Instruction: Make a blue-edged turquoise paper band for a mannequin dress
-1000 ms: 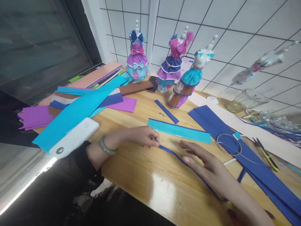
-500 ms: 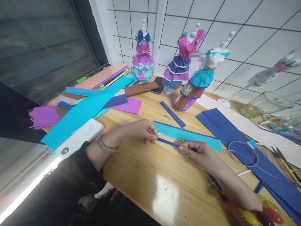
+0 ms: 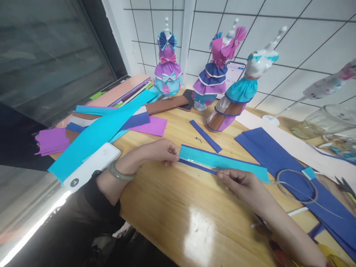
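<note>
Between my two hands a narrow dark-blue paper strip (image 3: 198, 167) is stretched along the near edge of a turquoise paper band (image 3: 222, 158). My left hand (image 3: 167, 151) pinches the strip's end by the band's left corner. Farther along, my right hand (image 3: 236, 181) grips the strip between thumb and fingers, and its loose length runs on beneath my right forearm. The band lies flat, with dark blue along its far edge and a shiny, clear-looking line along its near edge. Beyond it rests a short blue strip (image 3: 205, 136).
Small dress forms in paper dresses, one being a striped dress (image 3: 226, 111), stand along the tiled wall. Folded blue paper (image 3: 258, 142) with a wire coil (image 3: 296, 185) lies at right. A white power bank (image 3: 93, 165) and turquoise paper (image 3: 105, 126) lie at left.
My right hand, open a second ago, has taken hold of the blue strip. Both hands have brought the strip against the turquoise band's near edge. The view has shifted slightly right.
</note>
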Motion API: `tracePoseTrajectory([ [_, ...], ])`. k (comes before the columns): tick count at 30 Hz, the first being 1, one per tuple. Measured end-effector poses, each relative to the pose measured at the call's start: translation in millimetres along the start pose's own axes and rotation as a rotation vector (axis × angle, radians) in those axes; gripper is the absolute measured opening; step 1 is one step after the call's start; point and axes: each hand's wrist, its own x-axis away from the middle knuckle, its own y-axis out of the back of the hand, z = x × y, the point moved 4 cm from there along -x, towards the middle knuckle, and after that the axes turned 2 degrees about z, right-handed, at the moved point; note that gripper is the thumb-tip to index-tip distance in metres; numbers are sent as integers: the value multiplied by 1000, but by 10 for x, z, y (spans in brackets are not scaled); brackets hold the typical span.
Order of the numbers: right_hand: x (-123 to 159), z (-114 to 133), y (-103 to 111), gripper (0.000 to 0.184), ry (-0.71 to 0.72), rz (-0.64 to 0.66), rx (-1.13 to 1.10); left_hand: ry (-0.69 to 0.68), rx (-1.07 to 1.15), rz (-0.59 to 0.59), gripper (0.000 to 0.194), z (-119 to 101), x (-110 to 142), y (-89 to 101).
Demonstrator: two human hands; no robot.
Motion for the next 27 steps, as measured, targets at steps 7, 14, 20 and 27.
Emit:
tracePoseTrajectory([
  [7, 62, -65, 64, 45, -63, -17, 13, -5, -68, -39, 16, -6, 0, 24],
  [14, 171, -260, 106, 38, -86, -75, -58, 31, -44, -110, 15, -16, 1, -7],
  [20, 177, -394, 109, 37, -147, -61, -92, 27, -63, -115, 15, -21, 15, -15],
  [27, 216, -390, 195, 45, -184, -45, -65, 34, -88, -127, 17, 12, 1, -4],
])
